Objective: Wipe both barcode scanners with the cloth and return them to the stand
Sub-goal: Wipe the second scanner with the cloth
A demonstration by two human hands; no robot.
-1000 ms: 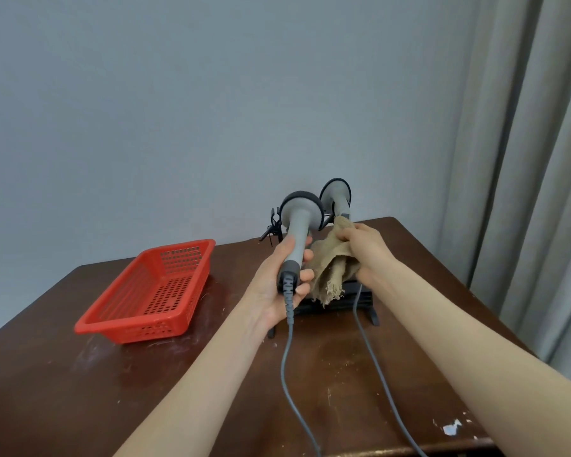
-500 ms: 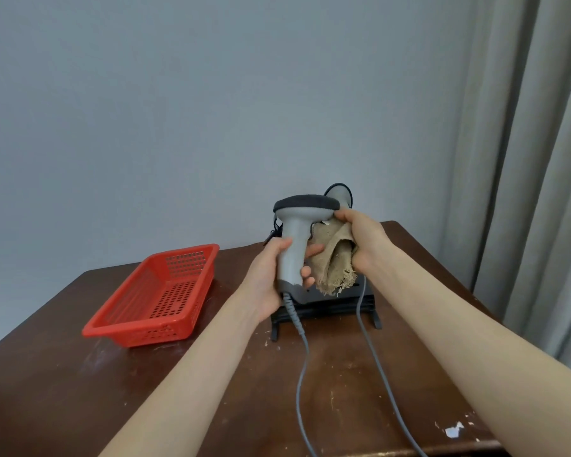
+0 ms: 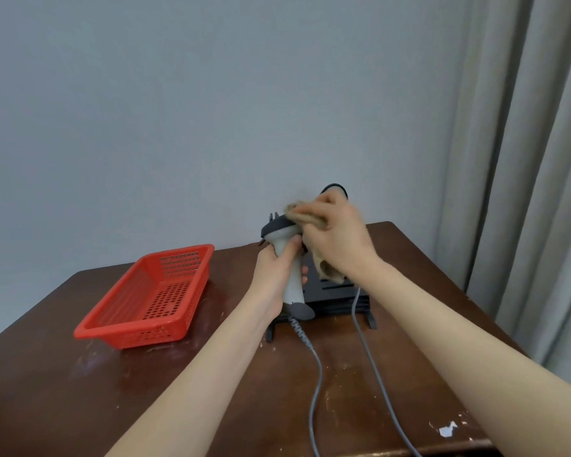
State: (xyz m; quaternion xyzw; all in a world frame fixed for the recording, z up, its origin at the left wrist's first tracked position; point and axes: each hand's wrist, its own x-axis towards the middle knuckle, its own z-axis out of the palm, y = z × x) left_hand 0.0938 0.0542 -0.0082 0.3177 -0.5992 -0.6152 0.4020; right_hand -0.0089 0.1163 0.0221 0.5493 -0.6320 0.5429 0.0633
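Note:
My left hand (image 3: 275,275) grips the handle of a grey barcode scanner (image 3: 289,258) and holds it upright above the black stand (image 3: 338,300). My right hand (image 3: 338,235) holds a tan cloth (image 3: 305,219) and presses it on top of the scanner's dark head. Part of the cloth hangs below my right wrist. The second scanner (image 3: 335,188) sits in the stand behind my right hand, with only the top of its head showing. Two grey cables (image 3: 317,374) run from the scanners toward the table's front edge.
A red perforated plastic basket (image 3: 152,298) sits on the left of the dark wooden table (image 3: 80,390). A grey wall is behind the table, and a curtain (image 3: 524,159) hangs on the right. White chips mark the table's front right corner.
My right hand has moved with the cloth from the scanner's side up onto the top of its head. My left hand has tilted the scanner slightly and still grips its handle.

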